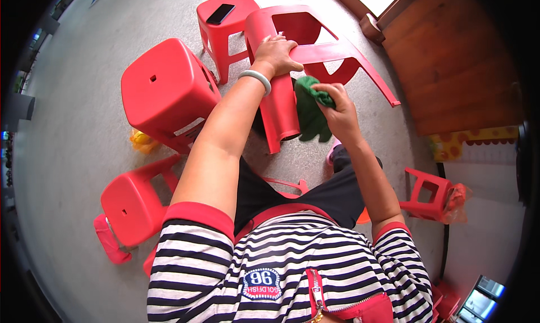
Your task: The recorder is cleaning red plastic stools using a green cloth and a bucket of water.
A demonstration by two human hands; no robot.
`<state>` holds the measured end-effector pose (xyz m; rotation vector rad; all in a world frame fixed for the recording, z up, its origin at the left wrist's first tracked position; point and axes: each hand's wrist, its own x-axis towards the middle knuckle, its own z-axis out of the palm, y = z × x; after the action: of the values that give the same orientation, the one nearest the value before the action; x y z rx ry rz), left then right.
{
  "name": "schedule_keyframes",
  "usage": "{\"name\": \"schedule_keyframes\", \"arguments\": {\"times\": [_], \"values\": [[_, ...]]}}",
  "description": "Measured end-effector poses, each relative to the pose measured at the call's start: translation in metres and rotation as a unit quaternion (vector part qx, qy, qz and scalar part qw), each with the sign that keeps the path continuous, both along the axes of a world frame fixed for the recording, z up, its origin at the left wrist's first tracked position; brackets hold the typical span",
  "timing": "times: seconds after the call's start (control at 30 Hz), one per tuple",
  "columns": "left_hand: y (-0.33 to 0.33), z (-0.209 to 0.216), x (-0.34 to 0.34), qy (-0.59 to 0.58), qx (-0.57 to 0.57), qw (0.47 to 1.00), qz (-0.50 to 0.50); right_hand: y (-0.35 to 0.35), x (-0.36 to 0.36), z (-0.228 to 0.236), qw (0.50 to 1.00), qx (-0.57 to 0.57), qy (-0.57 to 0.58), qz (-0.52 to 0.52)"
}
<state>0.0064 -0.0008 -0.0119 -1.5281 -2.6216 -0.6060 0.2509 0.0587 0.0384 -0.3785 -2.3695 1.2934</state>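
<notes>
A red plastic stool (279, 110) lies tipped on its side in front of me, its legs pointing toward me and to the right. My left hand (275, 55), with a pale bangle at the wrist, grips the stool's upper side, thumb spread to the right. Bunched in the fingers of my right hand (342, 113) is a green cloth (311, 112). Its loose part hangs beside the stool's near leg, on the right. Whether the cloth touches the stool there, I cannot tell.
Upright red stools stand to the left (163, 86) and beyond, the farther one bearing a black phone (220, 13). Smaller red stools are at lower left (128, 207) and right (430, 196). A yellow plastic bag (143, 141) lies left; a brown wooden panel (450, 58) rises right.
</notes>
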Motion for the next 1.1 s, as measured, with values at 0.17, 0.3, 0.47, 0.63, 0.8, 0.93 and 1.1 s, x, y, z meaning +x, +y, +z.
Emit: {"name": "schedule_keyframes", "arguments": {"times": [0.17,0.3,0.47,0.63,0.8,0.93,1.1], "values": [[0.007,0.004,0.002,-0.031,-0.028,0.999,0.004,-0.021,-0.021,0.006,0.972,0.23,-0.045,0.035],[0.0,-0.001,0.001,-0.001,-0.022,1.0,0.012,-0.034,0.002,0.02,0.94,0.309,-0.097,0.11],[0.006,-0.001,-0.001,0.008,-0.029,0.999,0.017,-0.039,-0.008,0.036,0.897,0.401,-0.085,0.166],[0.005,-0.001,-0.001,-0.017,-0.03,0.999,0.004,-0.044,-0.02,0.04,0.878,0.427,-0.113,0.186],[0.01,0.005,0.012,-0.03,-0.055,0.998,0.027,-0.03,-0.001,0.037,0.857,0.445,-0.089,0.243],[0.005,0.008,0.005,-0.047,-0.059,0.997,0.019,-0.025,-0.03,0.03,0.871,0.47,-0.072,0.126],[0.0,0.004,0.008,-0.015,-0.062,0.998,0.014,-0.031,0.008,0.044,0.864,0.435,-0.079,0.241]]}}
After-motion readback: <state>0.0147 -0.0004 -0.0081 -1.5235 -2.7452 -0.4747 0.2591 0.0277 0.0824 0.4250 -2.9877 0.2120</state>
